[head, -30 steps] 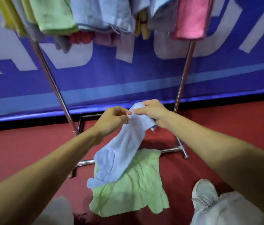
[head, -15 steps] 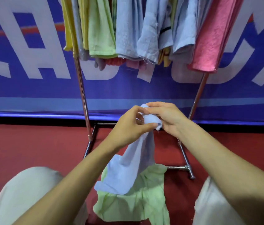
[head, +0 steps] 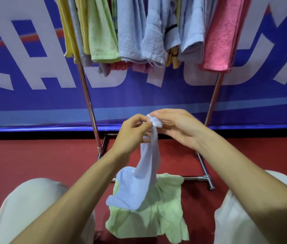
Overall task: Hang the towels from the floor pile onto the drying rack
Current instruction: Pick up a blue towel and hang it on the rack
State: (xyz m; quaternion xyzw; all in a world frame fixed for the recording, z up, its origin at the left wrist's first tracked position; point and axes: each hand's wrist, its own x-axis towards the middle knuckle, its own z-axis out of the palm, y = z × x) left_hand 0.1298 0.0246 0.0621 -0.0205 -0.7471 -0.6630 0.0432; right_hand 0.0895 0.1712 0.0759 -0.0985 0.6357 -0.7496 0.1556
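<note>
Blue towel held up by its bunched top end, both hands on it, in front of the drying rack.
Grip of left hand: thumb and fingertips pinch the bunch. Grip of right hand: fingers curled over the same bunch, close against the left. Towel hangs twisted between the forearms, its lower end over a green towel spread on the red floor by the rack's base bar; contact unclear. Pale-trousered knees either side. Above, hung towels: yellow, green, blue, and a pink towel. Blue banner behind.
</note>
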